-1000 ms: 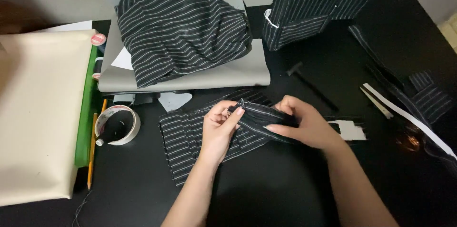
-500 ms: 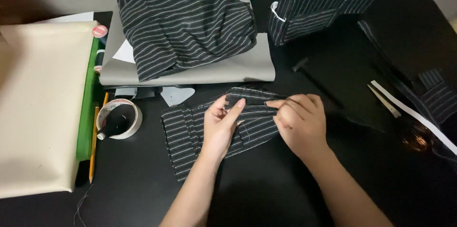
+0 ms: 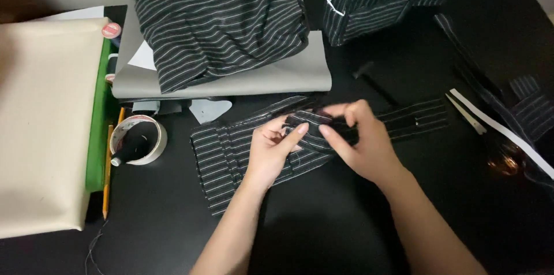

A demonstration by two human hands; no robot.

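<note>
Both hands pinch a fold in the black pinstriped fabric strip (image 3: 300, 136): left hand (image 3: 271, 151) at nine o'clock, right hand (image 3: 360, 142) at three. It looks like a folding step; the next move likely calls for holding the crease steady.

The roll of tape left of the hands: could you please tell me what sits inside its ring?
Inside the roll of tape rests a black spool of thread, lying tilted with its pale end toward the rim. The spool covers most of the black table inside the ring.
</note>
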